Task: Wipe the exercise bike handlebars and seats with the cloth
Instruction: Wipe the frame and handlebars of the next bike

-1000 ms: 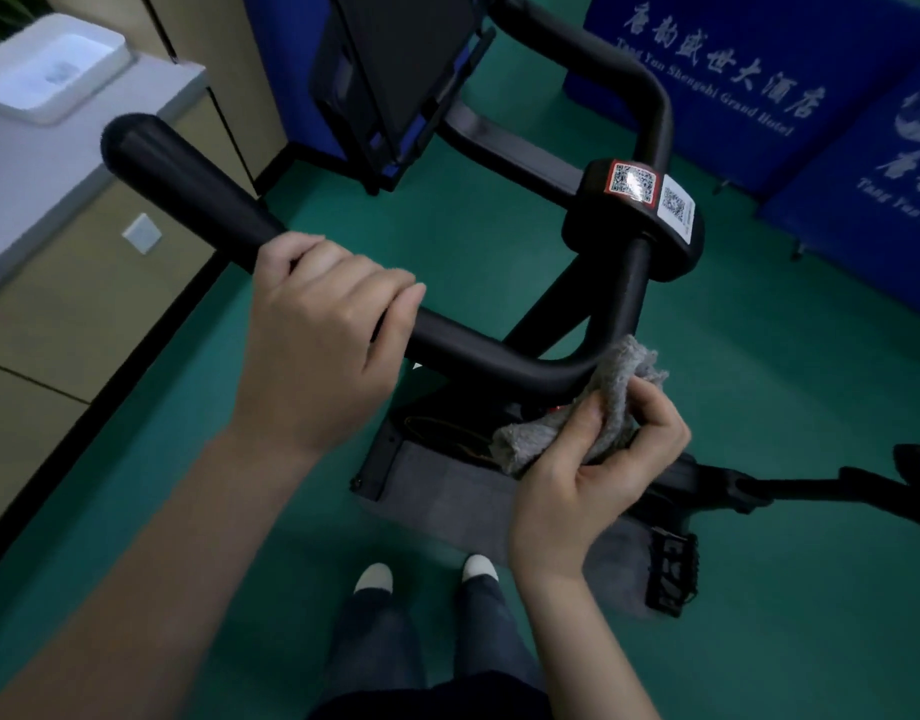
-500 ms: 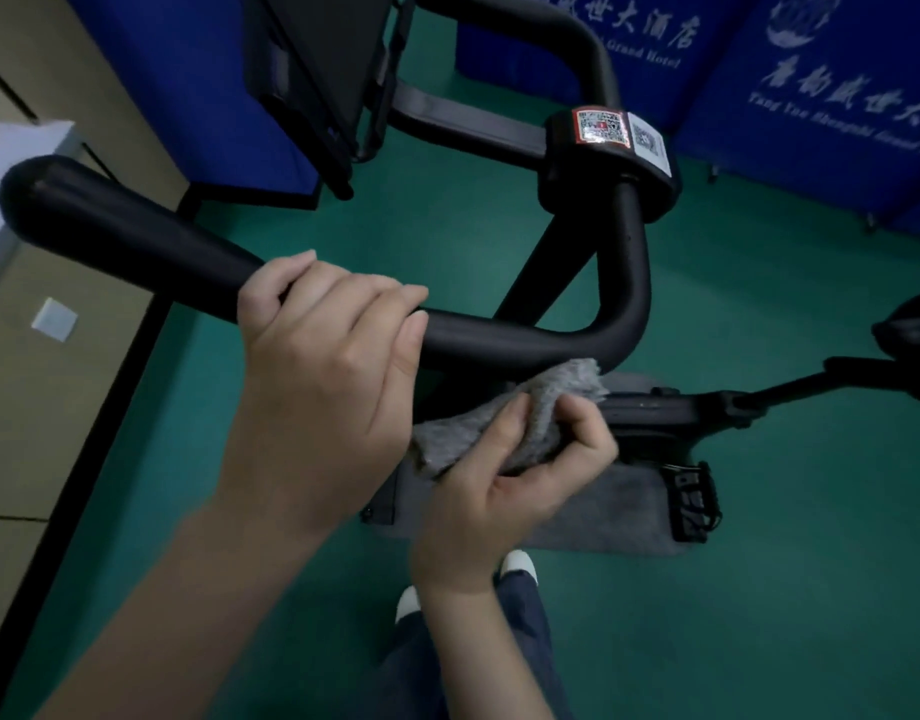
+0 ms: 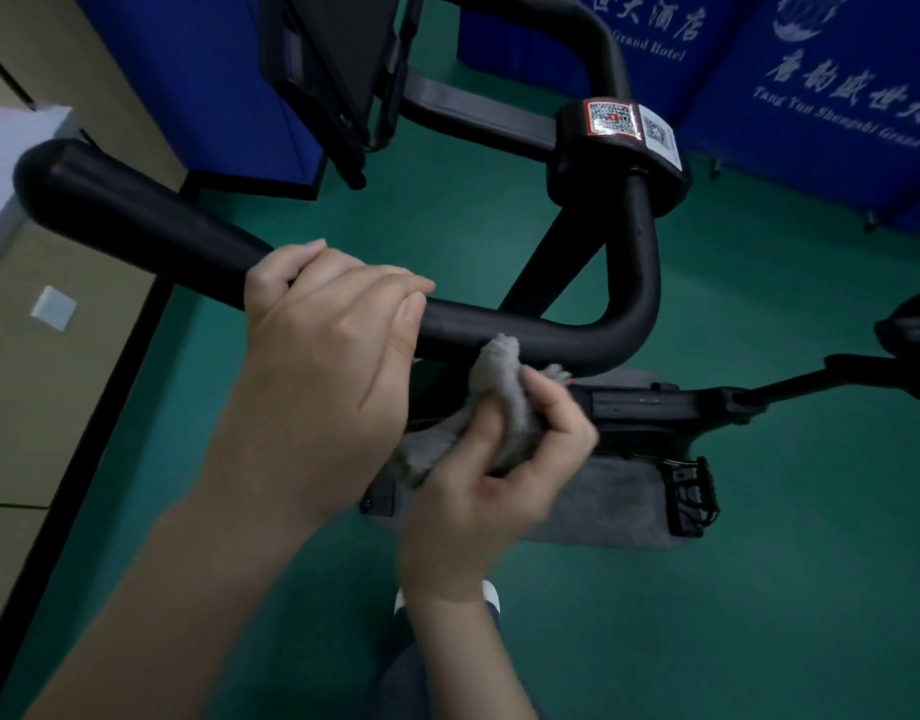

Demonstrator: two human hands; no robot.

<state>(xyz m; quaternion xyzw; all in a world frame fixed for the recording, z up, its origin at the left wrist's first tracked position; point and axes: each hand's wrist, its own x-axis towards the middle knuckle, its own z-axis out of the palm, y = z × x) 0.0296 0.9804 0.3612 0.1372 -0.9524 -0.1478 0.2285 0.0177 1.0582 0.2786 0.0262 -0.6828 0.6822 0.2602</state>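
Here, left hand [image 3: 317, 356] clasps the smooth black tubular handlebar [image 3: 136, 220]; right hand [image 3: 494, 485] pinches the fuzzy grey cloth [image 3: 504, 387].

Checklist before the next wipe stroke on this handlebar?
1. Brace: left hand grips the handlebar: ok.
2. Tool: right hand holds the cloth: ok.
3. Contact: cloth tip touches the handlebar by its bend: ok.
4. Access: stretch under the left hand is covered: not ok.
5. Handlebar surface clean: cannot tell.
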